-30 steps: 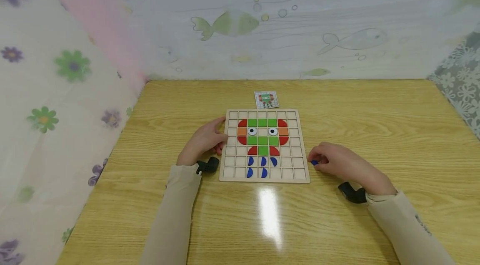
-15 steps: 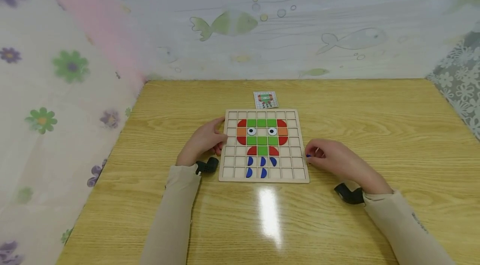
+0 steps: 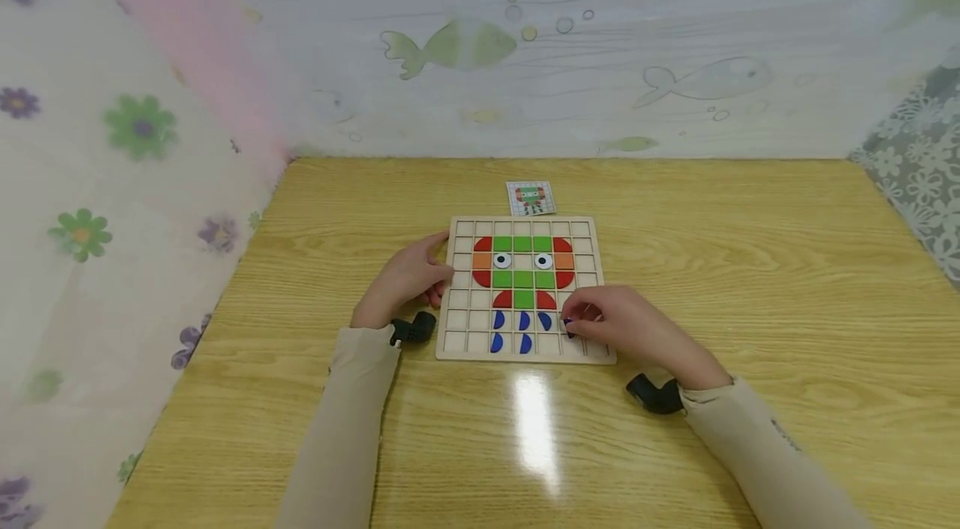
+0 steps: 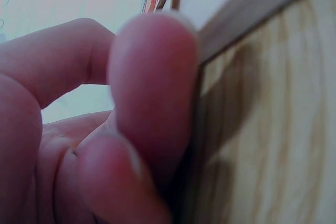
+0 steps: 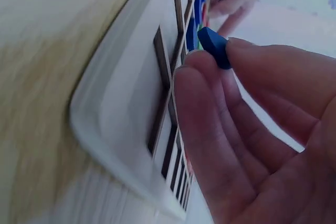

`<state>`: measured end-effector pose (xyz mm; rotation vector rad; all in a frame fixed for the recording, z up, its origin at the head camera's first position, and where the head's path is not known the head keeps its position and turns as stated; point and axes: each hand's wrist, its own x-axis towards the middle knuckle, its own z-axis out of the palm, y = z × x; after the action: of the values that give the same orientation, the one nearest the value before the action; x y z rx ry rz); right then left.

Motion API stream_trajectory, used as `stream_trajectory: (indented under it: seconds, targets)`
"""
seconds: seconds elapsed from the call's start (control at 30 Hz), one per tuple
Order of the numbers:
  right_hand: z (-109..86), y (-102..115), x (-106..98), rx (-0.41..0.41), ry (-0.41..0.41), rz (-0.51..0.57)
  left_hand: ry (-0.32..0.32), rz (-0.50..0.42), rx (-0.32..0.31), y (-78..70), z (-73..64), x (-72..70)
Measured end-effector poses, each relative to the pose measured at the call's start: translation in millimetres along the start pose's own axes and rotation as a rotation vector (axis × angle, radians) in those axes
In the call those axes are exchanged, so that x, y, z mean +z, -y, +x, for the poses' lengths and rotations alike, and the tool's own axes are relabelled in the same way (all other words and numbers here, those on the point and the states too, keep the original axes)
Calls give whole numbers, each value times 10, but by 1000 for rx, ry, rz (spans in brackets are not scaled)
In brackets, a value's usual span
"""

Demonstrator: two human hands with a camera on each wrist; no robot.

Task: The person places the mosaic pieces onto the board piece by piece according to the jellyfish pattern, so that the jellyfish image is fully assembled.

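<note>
A square wooden grid board (image 3: 450,329) lies flat in the head view, bearing green, red, orange and blue pieces and two eye pieces. My left hand (image 3: 401,283) rests against its left edge, thumb and index finger touching the rim. In the left wrist view, bent fingers (image 4: 152,77) stand close beside that edge. Over the board's lower right cells, my right hand (image 3: 626,325) pinches a small blue piece (image 5: 214,47) between thumb and fingertips. Several blue half-round pieces (image 3: 524,321) sit in the two lowest rows, left of the right hand.
A small picture card (image 3: 531,198) with a similar coloured figure lies behind the board. The wooden table (image 3: 712,237) reaches back to a wall covering (image 3: 562,79) printed with fish. A flowered covering (image 3: 142,204) rises on the left.
My right hand has moved left with the blue piece, from beside the board's right edge to above its lower right cells. My left hand has stayed at the left edge.
</note>
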<state>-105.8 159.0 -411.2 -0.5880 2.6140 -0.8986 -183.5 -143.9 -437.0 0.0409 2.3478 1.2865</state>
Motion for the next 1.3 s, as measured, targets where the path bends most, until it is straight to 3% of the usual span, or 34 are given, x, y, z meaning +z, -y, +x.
stream_trajectory:
  seconds: [0.33,1.3]
  targets:
    - [73,116,121,-77,20,-76,1,25,2,-4,-3,1]
    - [74,206,261,-57,-62,-146,11,0,13,21,29,-4]
